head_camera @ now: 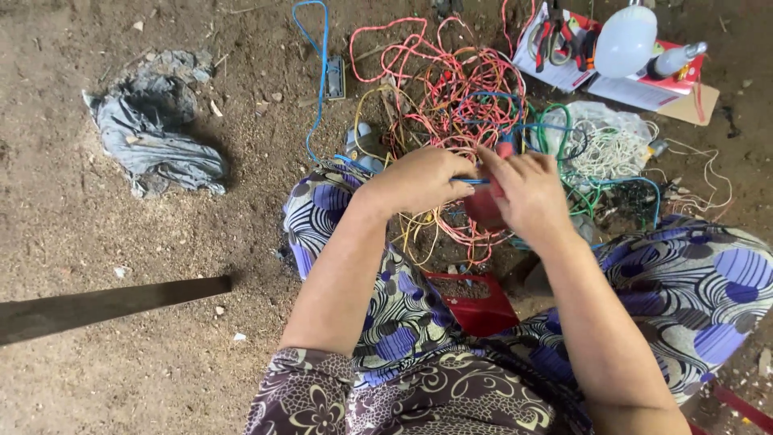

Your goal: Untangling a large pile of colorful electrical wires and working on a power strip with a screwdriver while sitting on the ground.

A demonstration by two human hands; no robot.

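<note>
Item: blue wire [471, 181], pinched btwn left hand [419, 179] and right hand [523, 192], fingers of both closed on it; right also grips small red part [485, 205], above lap. Progress, judged: early; wire tangle [463, 105] mostly unsorted, red plate [475, 302] lying unused. Surface: bare dirt floor [97, 234], grit; grey rag [157, 121], bulb [626, 40] w/ pliers [555, 36] on carton.

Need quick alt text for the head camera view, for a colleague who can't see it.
Seen from above, a seated person's left hand and right hand meet over a small red object and a thin blue wire. Beyond lies a tangle of coloured wires on dirt ground.
</note>
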